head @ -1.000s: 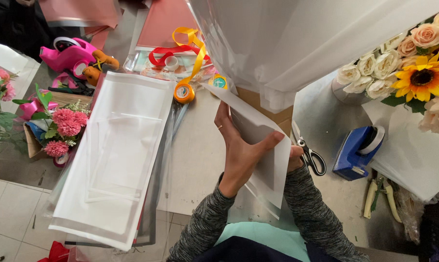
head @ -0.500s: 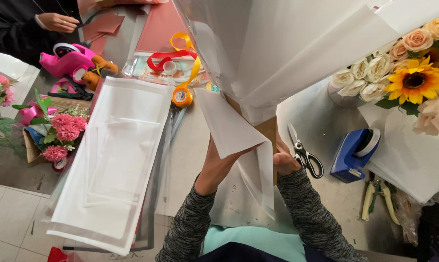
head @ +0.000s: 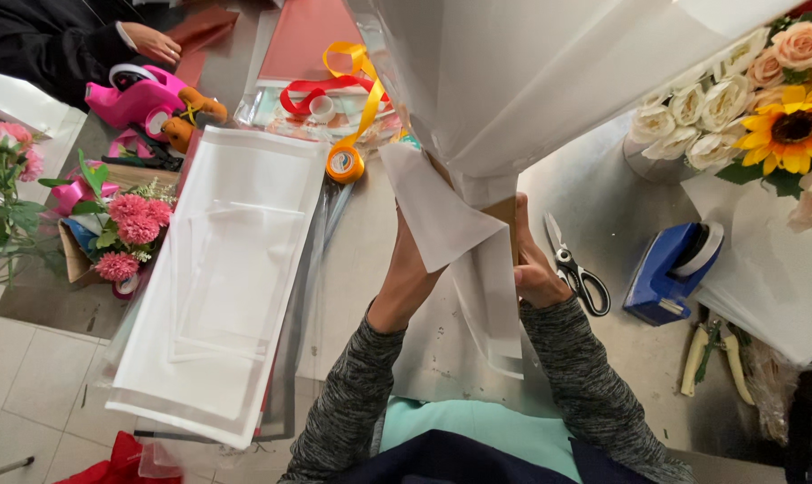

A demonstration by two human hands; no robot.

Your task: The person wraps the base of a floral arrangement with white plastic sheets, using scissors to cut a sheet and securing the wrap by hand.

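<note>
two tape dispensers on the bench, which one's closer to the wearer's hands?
The blue tape dispenser, on the metal table just past the scissors beside the right hand. The pink tape dispenser sits far off at the top left, near another person's hand.

One scissors (head: pixel 578 273) – two tape dispensers (head: pixel 670 272) (perhaps more).
</note>
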